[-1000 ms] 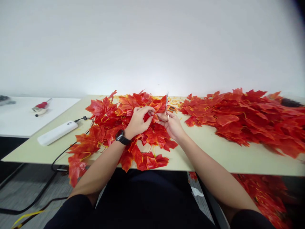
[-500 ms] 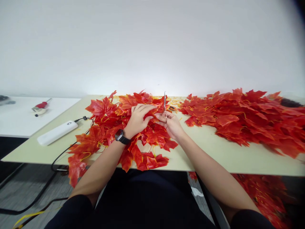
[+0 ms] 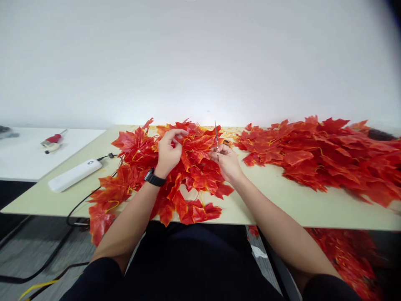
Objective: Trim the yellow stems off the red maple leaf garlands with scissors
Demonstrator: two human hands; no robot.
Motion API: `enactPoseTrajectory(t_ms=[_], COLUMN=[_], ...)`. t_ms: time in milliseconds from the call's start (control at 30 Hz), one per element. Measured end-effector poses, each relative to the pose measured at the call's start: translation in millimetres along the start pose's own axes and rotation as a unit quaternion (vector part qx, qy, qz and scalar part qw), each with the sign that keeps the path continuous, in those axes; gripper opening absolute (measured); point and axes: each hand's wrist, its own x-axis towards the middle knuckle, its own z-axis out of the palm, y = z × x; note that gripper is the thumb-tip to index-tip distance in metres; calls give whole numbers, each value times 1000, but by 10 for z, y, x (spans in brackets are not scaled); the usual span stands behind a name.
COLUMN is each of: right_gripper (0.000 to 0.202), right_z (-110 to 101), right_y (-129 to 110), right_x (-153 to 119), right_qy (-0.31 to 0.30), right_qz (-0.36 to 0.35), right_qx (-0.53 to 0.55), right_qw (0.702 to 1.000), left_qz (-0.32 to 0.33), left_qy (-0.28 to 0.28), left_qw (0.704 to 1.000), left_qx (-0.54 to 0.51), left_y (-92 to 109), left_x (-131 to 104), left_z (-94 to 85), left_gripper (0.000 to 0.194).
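A loose heap of red-orange artificial maple leaves [image 3: 203, 179] with thin yellow stems lies in front of me on the table. Over its left part hovers my left hand [image 3: 171, 152], fingers bent and thumb apart from them, with nothing visible in its grasp. A black watch is on that wrist. At the heap's right side, my right hand [image 3: 228, 162] is closed around a pair of small metal scissors [image 3: 216, 136]. Their slim blades point up and away from me and look nearly together. My fingers cover part of the handles.
A larger pile of the same leaves [image 3: 319, 154] spreads along the table's right side. Behind the heap lie yellow scraps [image 3: 230, 133] and a black-and-orange item [image 3: 227, 143]. A white power strip [image 3: 75, 174] with a black cable is at left. More leaves [image 3: 344, 259] sit below the table.
My left hand has drawn back left, away from the scissors, and its fingers have curled more. The scissors have turned slightly in my right hand, which stays in nearly the same place.
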Motion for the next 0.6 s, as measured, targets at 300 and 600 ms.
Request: enactPoseTrajectory(t_ms=[300,600], right_gripper=[33,30], right_z=[-30,3], right_y=[16,-11], right_x=[22,-3], right_qy=[8,7], right_qz=[-7,-20], right_qx=[2,-38], right_qw=[1000,999], left_qz=[2,-148], left_qy=[19,-55], left_qw=[998,929], left_qx=[65,336], left_y=[55,135], left_x=[-26,123], left_z=[-3,-288], left_gripper=[36,114])
